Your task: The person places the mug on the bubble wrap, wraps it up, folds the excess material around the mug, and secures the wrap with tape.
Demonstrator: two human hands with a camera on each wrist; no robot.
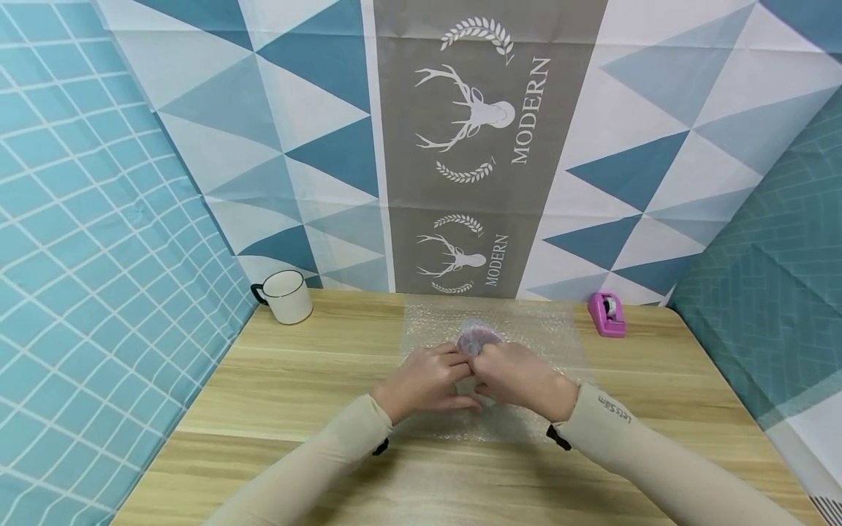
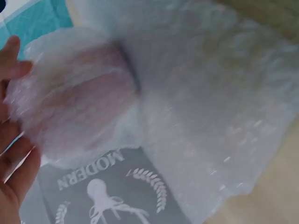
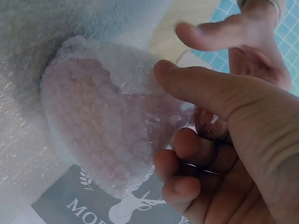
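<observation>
Remotely, I'm seeing a wood-grain tabletop (image 1: 283, 394) running up to a triangle-patterned backdrop (image 1: 332, 109), while white-gridded blue sheeting (image 1: 72, 241) is lining the left.

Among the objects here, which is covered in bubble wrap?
The pinkish bundle that the right hand holds: bubble wrap covers it, whereas the white mug, at the left, and the pink tape dispenser, at the right, are uncovered.

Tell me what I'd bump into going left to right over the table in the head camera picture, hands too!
A white mug, the left hand, the right hand, a pink tape dispenser.
</observation>
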